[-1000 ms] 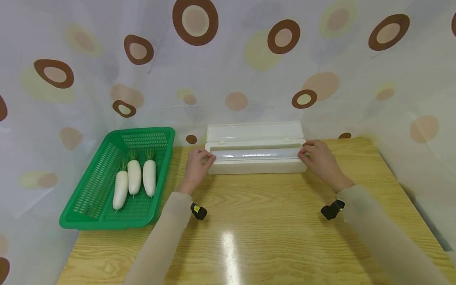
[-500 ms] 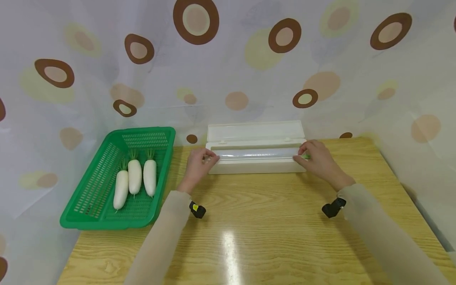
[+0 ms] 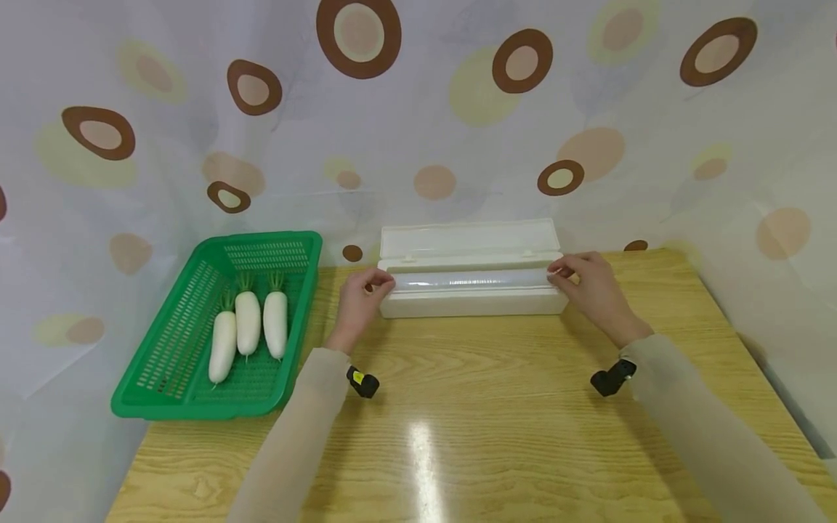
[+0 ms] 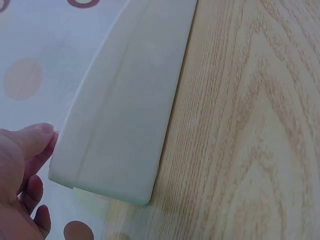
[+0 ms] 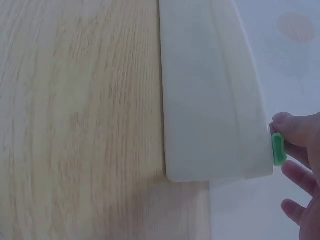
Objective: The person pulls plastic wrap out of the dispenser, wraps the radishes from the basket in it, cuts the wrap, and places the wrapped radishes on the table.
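A long white cling film box (image 3: pixel 471 305) sits against the patterned backdrop, its lid (image 3: pixel 467 238) tipped back. Inside lies a shiny roll of cling film (image 3: pixel 471 280). My left hand (image 3: pixel 356 298) pinches the film at the left end with thumb and forefinger, as the left wrist view shows from below the box's rim. At the opposite end, my right hand (image 3: pixel 593 294) pinches the film the same way. In the right wrist view a small green slider (image 5: pixel 279 150) shows at the box edge, right beside the right fingertips.
On the left of the wooden table (image 3: pixel 497 407) stands a green plastic basket (image 3: pixel 297 349) with three white radishes (image 3: pixel 247 323), leaves still on. A polka-dot sheet (image 3: pixel 392 131) hangs behind the table. Each wrist wears a small black camera (image 3: pixel 611 379).
Both hands first slid slightly inward along the film, then back outward to its ends. The green slider, visible by the right hand half a second ago in the head view, is now hidden there.
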### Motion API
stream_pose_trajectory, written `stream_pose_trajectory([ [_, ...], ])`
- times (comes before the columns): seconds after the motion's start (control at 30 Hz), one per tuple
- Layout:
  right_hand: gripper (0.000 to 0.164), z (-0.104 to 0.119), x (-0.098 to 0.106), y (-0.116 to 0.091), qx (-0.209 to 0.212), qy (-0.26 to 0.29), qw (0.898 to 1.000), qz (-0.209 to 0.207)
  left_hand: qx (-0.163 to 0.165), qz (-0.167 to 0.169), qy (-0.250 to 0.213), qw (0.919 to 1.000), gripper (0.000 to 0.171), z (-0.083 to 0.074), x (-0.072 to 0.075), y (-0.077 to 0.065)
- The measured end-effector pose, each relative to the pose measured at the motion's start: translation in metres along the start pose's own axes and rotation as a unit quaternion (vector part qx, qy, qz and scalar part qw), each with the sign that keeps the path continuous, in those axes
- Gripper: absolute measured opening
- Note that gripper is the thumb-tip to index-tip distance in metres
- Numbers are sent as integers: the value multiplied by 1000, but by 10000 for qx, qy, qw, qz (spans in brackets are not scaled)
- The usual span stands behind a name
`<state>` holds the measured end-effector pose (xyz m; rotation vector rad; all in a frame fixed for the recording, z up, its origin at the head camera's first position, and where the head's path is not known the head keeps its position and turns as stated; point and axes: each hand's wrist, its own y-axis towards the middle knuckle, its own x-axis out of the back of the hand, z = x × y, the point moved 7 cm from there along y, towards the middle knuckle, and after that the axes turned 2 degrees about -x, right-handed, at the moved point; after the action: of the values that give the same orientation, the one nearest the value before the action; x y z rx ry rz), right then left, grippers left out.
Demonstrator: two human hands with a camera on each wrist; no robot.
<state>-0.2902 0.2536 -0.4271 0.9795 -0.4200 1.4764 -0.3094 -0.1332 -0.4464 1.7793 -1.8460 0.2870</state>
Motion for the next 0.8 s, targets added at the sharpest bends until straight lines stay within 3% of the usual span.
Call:
stream_pose_trajectory([
  [0.23, 8, 1, 4, 4, 252, 73, 9996, -71, -25, -142, -132, 9998, 18, 4, 2, 4],
  [0.37, 16, -4, 1, 3, -54, 270, 9994, 213, -54, -163, -249, 9995, 18, 4, 3, 5],
  [0.6, 24, -8, -5, 0, -602, 454, 9937, 829, -47, 263, -260, 9993, 17, 3, 1, 2],
  [0.8, 17, -6, -4, 0, -536, 382, 9956, 661, -63, 445, -109, 9989, 14, 2, -3, 0],
])
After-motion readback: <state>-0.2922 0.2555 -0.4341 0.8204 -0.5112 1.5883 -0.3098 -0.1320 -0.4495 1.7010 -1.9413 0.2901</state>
